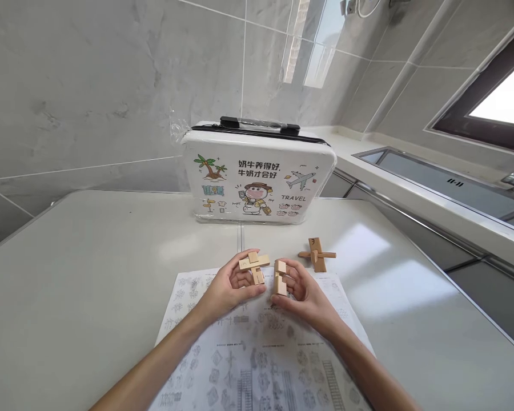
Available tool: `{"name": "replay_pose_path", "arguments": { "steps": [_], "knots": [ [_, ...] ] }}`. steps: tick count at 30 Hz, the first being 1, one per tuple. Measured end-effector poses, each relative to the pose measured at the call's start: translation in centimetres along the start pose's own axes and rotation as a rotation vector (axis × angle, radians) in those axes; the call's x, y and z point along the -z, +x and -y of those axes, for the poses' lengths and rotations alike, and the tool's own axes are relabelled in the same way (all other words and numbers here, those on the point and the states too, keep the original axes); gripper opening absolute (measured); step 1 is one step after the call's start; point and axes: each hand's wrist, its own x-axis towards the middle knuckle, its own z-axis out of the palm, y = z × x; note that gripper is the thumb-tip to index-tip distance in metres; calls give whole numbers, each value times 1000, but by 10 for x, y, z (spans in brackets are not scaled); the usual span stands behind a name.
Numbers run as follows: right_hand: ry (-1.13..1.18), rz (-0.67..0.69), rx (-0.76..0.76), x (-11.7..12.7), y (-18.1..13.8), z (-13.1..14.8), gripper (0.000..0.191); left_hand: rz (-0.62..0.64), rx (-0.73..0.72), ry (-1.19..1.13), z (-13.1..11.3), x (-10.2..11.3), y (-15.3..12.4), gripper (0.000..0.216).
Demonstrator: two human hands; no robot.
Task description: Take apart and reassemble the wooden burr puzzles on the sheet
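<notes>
My left hand (229,291) is closed around two light wooden puzzle pieces (254,263) that cross each other, one lying over the other. A short pencil-like mark shows on the upper piece. In my right hand (304,294) is a notched wooden puzzle piece (280,279), held upright between thumb and fingers, its notch facing left. The two hands are close together, with a small gap between the pieces. Just beyond my right hand lies a darker crossed wooden assembly (317,255) with a mark on its flat piece. Printed instruction sheets (223,371) with puzzle drawings lie under both hands.
A white case (259,177) with cartoon prints and a black handle, wrapped in clear plastic, stands against the grey tiled wall (89,85). The white table (89,297) has a seam down its middle. A counter with a sink (432,177) runs along the right.
</notes>
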Motion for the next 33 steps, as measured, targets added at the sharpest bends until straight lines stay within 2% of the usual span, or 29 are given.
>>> {"name": "replay_pose_path", "arguments": {
  "steps": [6,16,23,29,33],
  "knots": [
    [75,-20,-3,-1,1,2,65,-7,-1,-5,3,1,1,84],
    [1,-56,-14,-3,1,4,65,7,-5,-5,0,0,0,82],
    [123,-24,-81,-6,0,6,68,11,1,43,-3,-1,-2,84],
    [200,86,-131,-5,0,9,65,41,-17,79,-2,-2,-3,84],
    [151,230,-123,-2,-1,6,55,62,-31,157,0,-2,-3,82]
  ]
}}
